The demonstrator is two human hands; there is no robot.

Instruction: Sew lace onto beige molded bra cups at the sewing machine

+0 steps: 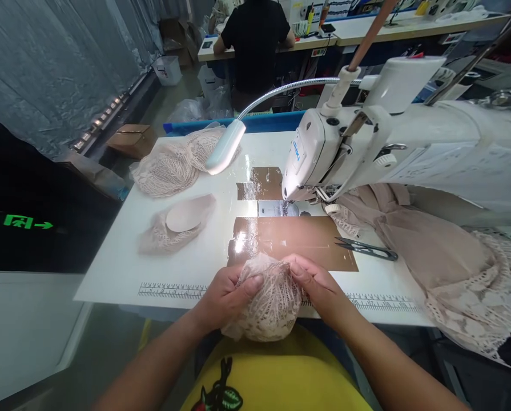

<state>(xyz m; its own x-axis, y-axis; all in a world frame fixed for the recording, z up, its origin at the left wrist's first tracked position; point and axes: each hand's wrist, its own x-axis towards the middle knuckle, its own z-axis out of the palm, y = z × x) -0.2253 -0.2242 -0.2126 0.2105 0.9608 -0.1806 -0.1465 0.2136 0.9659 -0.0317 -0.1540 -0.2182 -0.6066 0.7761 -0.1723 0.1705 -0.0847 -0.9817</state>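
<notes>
Currently, the left hand (228, 295) and right hand (318, 283) each have a pinching grip on a beige lace cup (273, 308) at the worktop's front edge (118, 288), left of thread snips (369, 248).

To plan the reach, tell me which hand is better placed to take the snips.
Probably the right hand: the snips lie on its side, closer to it than to the left hand. Both hold the lace piece, so the right must release first.

Can pass left of the fingers (252, 286) over white tabletop (122, 265), short of the sheer cup piece (183, 218). Meets the sewing machine head (309, 154) ahead-right of them, lamp head (226, 147) ahead-left, and snips (369, 249) to the right.
</notes>
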